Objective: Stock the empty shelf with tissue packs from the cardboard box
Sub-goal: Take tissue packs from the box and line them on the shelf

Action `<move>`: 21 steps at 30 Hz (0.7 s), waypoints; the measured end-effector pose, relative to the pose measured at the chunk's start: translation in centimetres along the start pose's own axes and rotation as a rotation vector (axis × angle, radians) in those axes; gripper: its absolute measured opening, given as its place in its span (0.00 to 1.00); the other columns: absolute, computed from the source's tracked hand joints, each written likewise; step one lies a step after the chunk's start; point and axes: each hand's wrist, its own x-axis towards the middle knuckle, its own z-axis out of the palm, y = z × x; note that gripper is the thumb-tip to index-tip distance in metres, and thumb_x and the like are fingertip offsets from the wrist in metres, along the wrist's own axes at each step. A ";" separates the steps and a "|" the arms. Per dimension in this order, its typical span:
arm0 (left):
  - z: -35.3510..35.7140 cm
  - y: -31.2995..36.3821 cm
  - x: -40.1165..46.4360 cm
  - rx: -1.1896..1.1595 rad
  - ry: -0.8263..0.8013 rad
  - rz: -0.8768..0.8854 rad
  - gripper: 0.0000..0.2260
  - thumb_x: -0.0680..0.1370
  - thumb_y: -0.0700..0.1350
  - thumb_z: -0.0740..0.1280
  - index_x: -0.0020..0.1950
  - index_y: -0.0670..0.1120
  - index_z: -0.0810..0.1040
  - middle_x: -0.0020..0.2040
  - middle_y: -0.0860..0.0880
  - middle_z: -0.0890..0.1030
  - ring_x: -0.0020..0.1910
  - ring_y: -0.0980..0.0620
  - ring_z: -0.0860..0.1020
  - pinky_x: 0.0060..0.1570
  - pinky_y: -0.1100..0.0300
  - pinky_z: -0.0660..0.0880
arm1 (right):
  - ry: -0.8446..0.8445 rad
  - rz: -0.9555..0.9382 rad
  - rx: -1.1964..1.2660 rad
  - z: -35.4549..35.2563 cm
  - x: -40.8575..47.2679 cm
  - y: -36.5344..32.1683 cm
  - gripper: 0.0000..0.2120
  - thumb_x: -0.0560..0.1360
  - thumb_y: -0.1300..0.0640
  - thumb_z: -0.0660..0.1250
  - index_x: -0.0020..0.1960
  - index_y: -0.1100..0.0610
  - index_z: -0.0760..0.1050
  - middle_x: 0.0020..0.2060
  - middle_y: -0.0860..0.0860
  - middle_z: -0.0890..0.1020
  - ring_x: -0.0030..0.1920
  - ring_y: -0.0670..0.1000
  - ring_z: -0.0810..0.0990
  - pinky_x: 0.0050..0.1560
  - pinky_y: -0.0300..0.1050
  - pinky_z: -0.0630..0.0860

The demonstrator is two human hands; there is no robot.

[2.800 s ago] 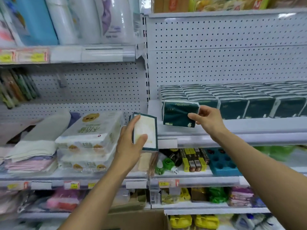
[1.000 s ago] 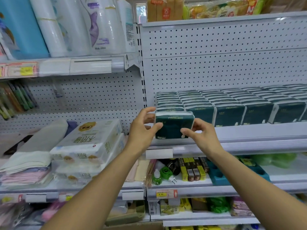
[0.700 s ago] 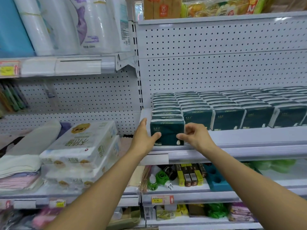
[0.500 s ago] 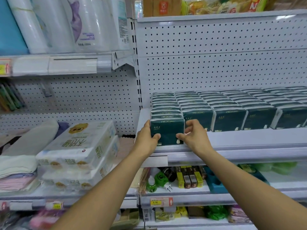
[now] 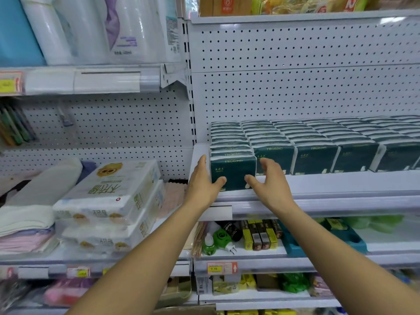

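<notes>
A dark green tissue pack (image 5: 234,170) stands upright at the front left of the white shelf (image 5: 329,184), closing the leftmost row. My left hand (image 5: 202,181) lies flat against the pack's left side with the thumb on its front face. My right hand (image 5: 271,180) is at the pack's right front corner, fingers relaxed and spread, thumb tip touching the front. More rows of the same green packs (image 5: 318,153) fill the shelf to the right. A brown strip of the cardboard box (image 5: 186,311) shows at the bottom edge.
Bare shelf front runs to the right of my hands. White bundled tissue packs (image 5: 109,196) and folded towels (image 5: 25,219) sit on the left bay. Small bottles and yellow boxes (image 5: 256,237) fill the shelf below. Large paper rolls (image 5: 91,28) stand top left.
Both hands brought a pack from mid-air onto the shelf and pushed it back against the leftmost row. My right hand has now loosened and come off the pack's side.
</notes>
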 end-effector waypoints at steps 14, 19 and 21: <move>-6.1 -9.0 -14.2 0.495 0.215 0.499 0.30 0.77 0.58 0.65 0.76 0.47 0.65 0.69 0.48 0.73 0.67 0.48 0.69 0.69 0.45 0.66 | 0.184 -0.586 -0.332 4.5 -15.7 -3.7 0.21 0.78 0.51 0.65 0.68 0.58 0.71 0.66 0.56 0.73 0.66 0.57 0.72 0.64 0.56 0.69; -8.7 -17.8 -20.4 0.623 0.127 0.430 0.27 0.75 0.57 0.68 0.72 0.48 0.71 0.68 0.48 0.76 0.66 0.47 0.72 0.66 0.46 0.69 | -0.014 -0.578 -0.383 9.9 -22.4 -3.4 0.20 0.79 0.49 0.61 0.68 0.54 0.71 0.67 0.55 0.73 0.63 0.57 0.72 0.58 0.56 0.71; -10.0 -21.3 -23.1 0.683 0.060 0.367 0.25 0.76 0.57 0.66 0.71 0.49 0.71 0.66 0.49 0.76 0.64 0.47 0.74 0.65 0.45 0.70 | -0.116 -0.569 -0.416 12.4 -24.9 -3.1 0.21 0.78 0.49 0.61 0.69 0.52 0.69 0.66 0.54 0.73 0.61 0.58 0.74 0.55 0.55 0.73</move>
